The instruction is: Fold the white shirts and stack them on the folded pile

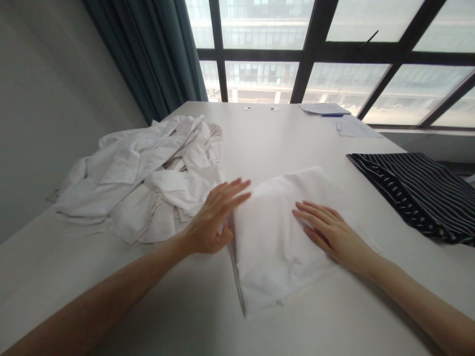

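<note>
A white cloth (270, 247), folded into a rough rectangle, lies on the white table in front of me. My right hand (326, 232) rests on its right half with the fingers stretched out. At the cloth's left edge is my left hand (218, 217), its fingers extended and apart, the thumb close to the edge. Whether that hand touches the cloth or hovers just beside it I cannot tell. Neither hand grips anything. To the left lies a loose heap of white garments (148, 168), crumpled over one another.
A black-and-white striped cloth (419, 193) lies folded at the table's right side. Papers (322, 109) and a blue pen (332, 115) are at the far right. Beyond the table (256, 143) stand a dark curtain (159, 54) and framed windows (263, 79); a wall borders the left.
</note>
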`<state>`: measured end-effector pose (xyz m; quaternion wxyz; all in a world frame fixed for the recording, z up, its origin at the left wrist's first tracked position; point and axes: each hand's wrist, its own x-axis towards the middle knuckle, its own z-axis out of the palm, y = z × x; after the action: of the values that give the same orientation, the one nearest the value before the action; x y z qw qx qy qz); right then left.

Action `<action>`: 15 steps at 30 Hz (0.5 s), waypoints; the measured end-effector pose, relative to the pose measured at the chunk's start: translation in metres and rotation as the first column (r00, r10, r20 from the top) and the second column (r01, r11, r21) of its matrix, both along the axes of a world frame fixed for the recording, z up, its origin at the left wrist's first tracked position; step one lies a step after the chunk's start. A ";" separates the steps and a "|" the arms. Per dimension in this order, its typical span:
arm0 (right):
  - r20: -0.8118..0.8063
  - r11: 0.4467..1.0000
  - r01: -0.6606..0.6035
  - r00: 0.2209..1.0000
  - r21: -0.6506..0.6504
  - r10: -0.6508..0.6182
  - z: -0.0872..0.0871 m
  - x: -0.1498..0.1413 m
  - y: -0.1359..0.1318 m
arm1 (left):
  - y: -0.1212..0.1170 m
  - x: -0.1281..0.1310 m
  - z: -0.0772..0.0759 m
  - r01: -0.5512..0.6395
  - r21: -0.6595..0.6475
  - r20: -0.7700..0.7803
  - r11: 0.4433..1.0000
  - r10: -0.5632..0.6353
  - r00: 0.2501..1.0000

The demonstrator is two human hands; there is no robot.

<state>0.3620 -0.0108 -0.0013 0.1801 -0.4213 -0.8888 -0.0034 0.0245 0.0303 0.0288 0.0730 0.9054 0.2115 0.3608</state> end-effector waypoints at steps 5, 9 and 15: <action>0.052 0.998 -0.016 0.999 0.057 0.013 -0.001 -0.001 0.001 | 0.025 -0.013 -0.013 -0.151 -0.315 -0.129 0.937 0.115 0.985; 0.174 0.992 -0.099 0.981 0.076 0.085 0.012 -0.007 0.001 | 0.031 -0.011 -0.011 -0.159 -0.424 -0.189 0.892 0.085 0.978; 0.120 0.902 -0.423 0.903 0.083 0.412 0.043 -0.052 0.008 | 0.048 -0.008 0.007 -0.174 -0.417 -0.244 0.892 0.075 0.967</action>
<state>0.3095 -0.0029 0.0418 0.1544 -0.2101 -0.9648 -0.0335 0.0164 0.0786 0.0356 0.2257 0.8852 0.3511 0.2053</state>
